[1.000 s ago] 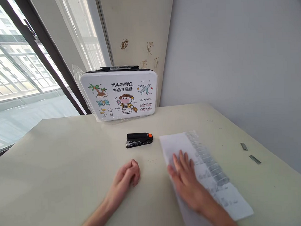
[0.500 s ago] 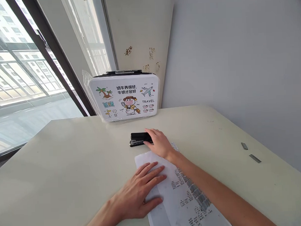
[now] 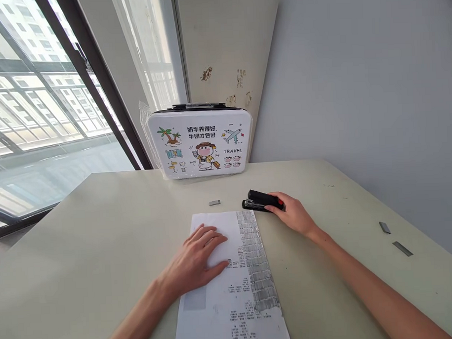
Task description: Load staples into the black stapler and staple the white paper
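A white printed sheet of paper (image 3: 235,283) lies on the cream table (image 3: 84,253) in front of me, with a grey column of many staples down its right side. My left hand (image 3: 199,257) rests flat on the paper's upper left part, fingers spread. My right hand (image 3: 292,214) grips the rear end of a black stapler (image 3: 260,201) with a red tip, which sits on the table just beyond the paper's top right corner. A small strip of staples (image 3: 214,203) lies on the table above the paper.
A white cartoon-printed case (image 3: 201,143) wrapped in plastic stands at the back against the wall corner. Two loose staple strips (image 3: 393,238) lie near the table's right edge. A large window fills the left side.
The paper has slid left and straightened in front of me. My right hand has taken the stapler and drawn it to the right, leaving a small staple strip where it lay.
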Demonstrator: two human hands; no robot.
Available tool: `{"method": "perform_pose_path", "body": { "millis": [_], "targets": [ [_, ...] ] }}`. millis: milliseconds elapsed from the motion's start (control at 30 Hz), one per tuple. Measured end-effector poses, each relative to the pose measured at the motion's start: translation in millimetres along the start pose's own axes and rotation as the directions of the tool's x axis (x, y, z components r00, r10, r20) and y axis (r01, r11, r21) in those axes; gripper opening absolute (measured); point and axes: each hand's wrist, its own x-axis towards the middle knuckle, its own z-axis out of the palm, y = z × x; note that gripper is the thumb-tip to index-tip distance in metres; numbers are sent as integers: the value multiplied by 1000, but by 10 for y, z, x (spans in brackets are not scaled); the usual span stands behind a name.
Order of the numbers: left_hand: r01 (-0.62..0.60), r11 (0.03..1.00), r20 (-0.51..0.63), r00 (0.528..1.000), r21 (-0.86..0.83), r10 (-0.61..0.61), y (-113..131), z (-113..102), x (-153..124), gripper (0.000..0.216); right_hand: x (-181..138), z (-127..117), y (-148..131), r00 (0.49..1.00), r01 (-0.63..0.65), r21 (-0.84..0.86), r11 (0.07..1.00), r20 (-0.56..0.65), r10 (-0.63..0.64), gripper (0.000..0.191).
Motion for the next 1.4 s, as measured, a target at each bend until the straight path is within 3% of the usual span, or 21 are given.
{"method": "perform_pose_path", "body": {
  "millis": [133, 267, 533, 800, 1067, 1200, 1400],
  "targets": [
    [79, 993, -23, 997, 87, -78, -65, -20, -19, 34, -130, -108, 167, 997, -83, 66, 994, 10, 82, 51],
    [161, 974, -43, 987, 160, -156, -169, -56, -53, 35, -255, -206, 221, 979, -197, 216, 956, 98, 180, 55],
    [189, 957, -37, 982, 221, -185, -257, -81, -45, 36, -589, -394, 56, 941, -179, 281, 943, 328, 81, 41],
    [212, 960, -57, 977, 181, -205, -252, -80, -1, 31, -740, -479, -93, 934, -176, 294, 939, 351, 65, 32],
    [187, 972, -18, 982, 145, -186, -353, -112, -5, 39, -722, -483, -13, 929, -150, 297, 943, 368, 32, 32],
    [151, 980, -9, 988, 128, -151, -377, -119, -7, 38, -736, -483, 2, 947, -94, 317, 944, 322, -14, 40],
    [138, 983, 1, 990, 119, -139, -386, -140, 9, 39, -731, -399, 40, 973, -174, 319, 932, 204, 111, 50]
  ]
}}
